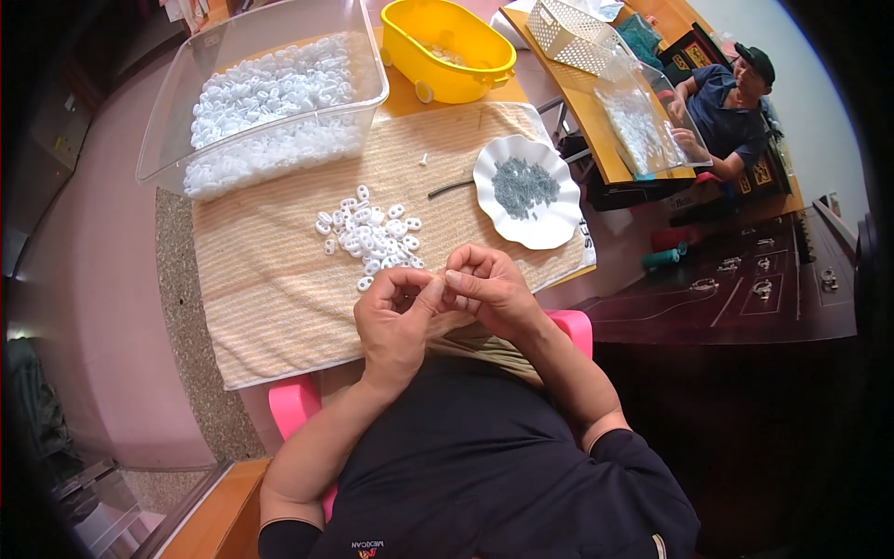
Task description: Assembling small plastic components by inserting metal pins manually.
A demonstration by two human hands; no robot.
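Observation:
My left hand [393, 317] and my right hand [495, 291] meet at the near edge of the towel-covered table, fingertips pinched together. Whatever sits between the fingers is too small and covered to name. Just beyond them lies a loose pile of small white oval plastic pieces [368, 231] with two holes each. To the right, a white scalloped plate [498, 226] carries a heap of tiny grey pieces [526, 186]. A thin black rod [451, 188] touches the plate's left side. One small white peg-like part [424, 160] stands alone on the striped towel [270, 279].
A clear plastic bin [372, 102] full of white pieces stands at the far left. Beside it is a yellow wheeled tub [466, 84] with some pale bits inside. At another table on the right, a person [736, 112] works over a clear tray [666, 168], near a white basket [570, 37].

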